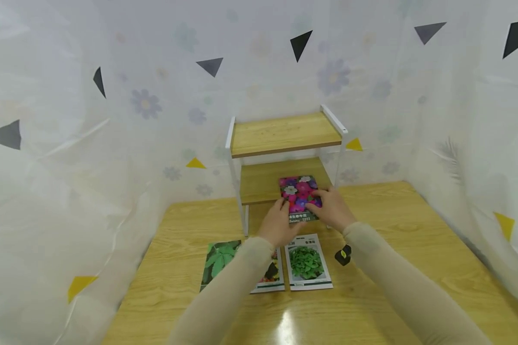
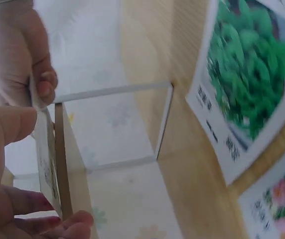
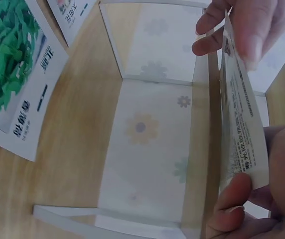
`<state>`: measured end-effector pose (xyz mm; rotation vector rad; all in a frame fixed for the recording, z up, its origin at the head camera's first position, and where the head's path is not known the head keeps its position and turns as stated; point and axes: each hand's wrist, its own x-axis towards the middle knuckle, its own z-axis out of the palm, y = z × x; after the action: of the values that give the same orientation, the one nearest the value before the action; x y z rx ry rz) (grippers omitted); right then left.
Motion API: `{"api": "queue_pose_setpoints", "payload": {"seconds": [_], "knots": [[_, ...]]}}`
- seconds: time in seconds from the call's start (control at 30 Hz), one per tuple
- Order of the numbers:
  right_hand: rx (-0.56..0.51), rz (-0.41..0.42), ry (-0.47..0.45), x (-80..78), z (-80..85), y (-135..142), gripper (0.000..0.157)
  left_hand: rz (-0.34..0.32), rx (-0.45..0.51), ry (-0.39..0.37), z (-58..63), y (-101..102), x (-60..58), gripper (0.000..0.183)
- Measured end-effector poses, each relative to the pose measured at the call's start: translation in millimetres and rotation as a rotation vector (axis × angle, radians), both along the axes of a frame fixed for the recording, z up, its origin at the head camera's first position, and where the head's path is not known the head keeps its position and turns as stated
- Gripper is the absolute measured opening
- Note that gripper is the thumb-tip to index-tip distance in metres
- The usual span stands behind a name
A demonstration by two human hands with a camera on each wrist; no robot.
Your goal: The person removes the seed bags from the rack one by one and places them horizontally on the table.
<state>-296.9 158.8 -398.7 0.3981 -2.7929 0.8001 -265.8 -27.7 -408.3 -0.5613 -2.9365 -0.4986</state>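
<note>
A seed packet with pink and purple flowers (image 1: 302, 194) is held up between both hands at the front of the small rack's lower shelf (image 1: 259, 182). My left hand (image 1: 280, 224) pinches its left edge, while my right hand (image 1: 333, 209) grips the opposite edge. In the right wrist view the packet (image 3: 242, 132) appears nearly edge-on, close to the shelf board, with printed text on its back. The left wrist view also has thumb and fingers on either side of the packet (image 2: 47, 154).
In front of the rack lie a packet with large green leaves (image 1: 217, 261), a flower packet (image 1: 276, 275) partly covered by the left forearm, and a green herb packet (image 1: 306, 263). A small black object (image 1: 343, 255) sits right of them. Above is the rack's top shelf (image 1: 285, 132).
</note>
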Motion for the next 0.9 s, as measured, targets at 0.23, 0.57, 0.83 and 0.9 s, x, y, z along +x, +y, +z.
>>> {"api": "queue_pose_setpoints", "payload": {"seconds": [0.23,0.57,0.83,0.9], "knots": [[-0.078,0.013,0.079,4.4,-12.6,2,0.056,0.033,0.303,-0.06,-6.3,-3,4.2,0.068],[-0.081,0.036,0.089,14.1,-20.3,9,0.067,0.063,0.466,-0.001,-14.3,-1,5.9,0.055],[-0.09,0.073,0.035,29.4,-18.8,19,0.08,0.065,0.519,-0.023,-18.5,3,15.4,0.06],[-0.092,0.075,0.024,33.2,-17.7,21,0.082,0.059,0.517,-0.024,-18.1,4,18.7,0.06]]}}
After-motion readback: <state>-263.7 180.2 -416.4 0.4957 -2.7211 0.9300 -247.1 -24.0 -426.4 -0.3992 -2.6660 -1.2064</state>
